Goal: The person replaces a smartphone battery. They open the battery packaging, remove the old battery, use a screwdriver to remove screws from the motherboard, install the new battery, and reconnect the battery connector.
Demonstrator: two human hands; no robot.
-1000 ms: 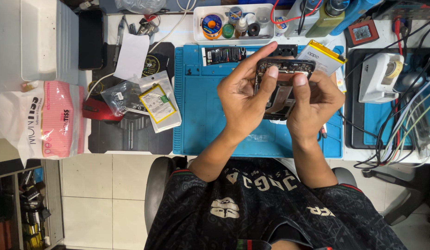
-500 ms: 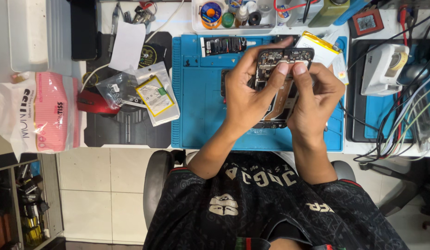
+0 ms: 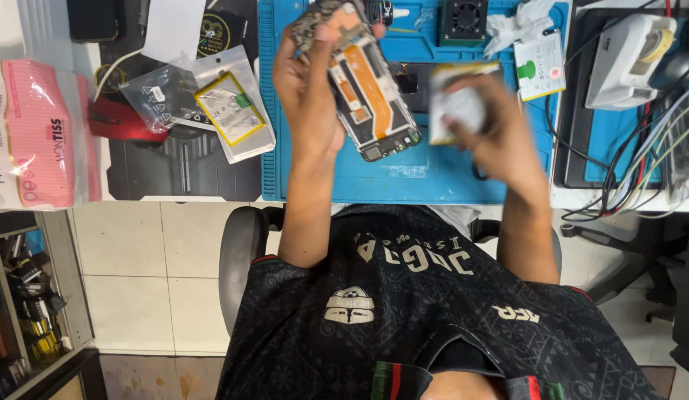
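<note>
The left hand (image 3: 309, 89) grips an opened phone chassis (image 3: 374, 100), tilted, above the blue work mat (image 3: 403, 174). The right hand (image 3: 489, 133), blurred, clasps a pale flat battery (image 3: 455, 104) just beside the chassis. Bagged spare parts (image 3: 229, 111) lie left of the mat.

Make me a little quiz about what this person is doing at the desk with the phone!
1. True or false: the left hand holds the opened phone above the blue mat.
2. What colour is the tissue pack?
3. The right hand holds: A) a flat pale piece, B) a hammer, C) a cup.

Key: 1 true; 2 pink; 3 A (it is blurred).
</note>
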